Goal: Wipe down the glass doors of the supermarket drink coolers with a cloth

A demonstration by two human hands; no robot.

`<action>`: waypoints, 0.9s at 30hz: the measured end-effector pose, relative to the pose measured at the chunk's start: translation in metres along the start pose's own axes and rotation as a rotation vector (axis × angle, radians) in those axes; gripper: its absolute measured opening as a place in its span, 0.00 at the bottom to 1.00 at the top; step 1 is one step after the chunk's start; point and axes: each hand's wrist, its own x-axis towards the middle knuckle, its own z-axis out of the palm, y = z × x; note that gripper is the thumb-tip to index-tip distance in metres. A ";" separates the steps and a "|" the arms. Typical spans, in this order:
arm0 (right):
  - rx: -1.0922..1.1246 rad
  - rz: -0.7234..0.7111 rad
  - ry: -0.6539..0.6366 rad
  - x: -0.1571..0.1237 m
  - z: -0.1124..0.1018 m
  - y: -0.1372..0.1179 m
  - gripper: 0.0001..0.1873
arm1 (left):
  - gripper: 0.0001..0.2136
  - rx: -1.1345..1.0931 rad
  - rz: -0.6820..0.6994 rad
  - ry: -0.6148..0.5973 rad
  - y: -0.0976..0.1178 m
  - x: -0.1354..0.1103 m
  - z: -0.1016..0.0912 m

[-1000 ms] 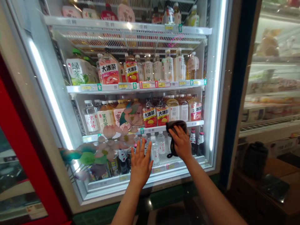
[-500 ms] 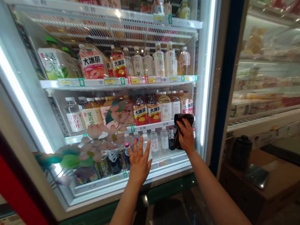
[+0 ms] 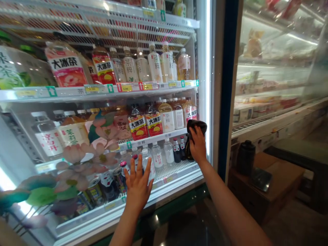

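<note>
With fingers spread, my left hand [image 3: 138, 186] lies against the glass door of a drinks fridge, in front of the bottom shelf's clear water bottles [image 3: 157, 156]. My right hand [image 3: 197, 145] presses a dark cloth [image 3: 196, 126] to the same glass near the door's right side. Some of the cloth is bunched under the palm, where I cannot see it. Behind the glass, iced tea bottles [image 3: 138, 124] and pale tea bottles [image 3: 166, 118] stand on the middle shelf.
A lotus flower decal [image 3: 77, 177] covers the glass at lower left. A lit strip [image 3: 208, 68] runs along the fridge's right edge. To the right, a black bottle [image 3: 246, 157] and a phone-like flat object [image 3: 260, 179] rest on a cardboard box [image 3: 282, 177].
The view has turned right and come closer to the fridge. Relative to the glass, my right hand and the cloth have shifted a little to the right. My left hand stays spread on the glass.
</note>
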 end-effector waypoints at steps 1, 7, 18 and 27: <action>-0.011 0.073 0.024 -0.001 -0.002 0.010 0.31 | 0.42 0.000 0.009 -0.002 -0.001 -0.001 0.000; 0.007 0.484 0.300 -0.043 0.006 0.063 0.34 | 0.43 -0.012 0.015 0.006 -0.002 -0.002 0.003; -0.019 0.388 0.274 -0.036 -0.005 0.108 0.34 | 0.46 -0.049 0.076 -0.033 0.003 0.002 0.010; 0.030 0.357 0.228 -0.007 0.003 0.112 0.35 | 0.47 -0.046 0.082 -0.023 0.001 0.002 0.014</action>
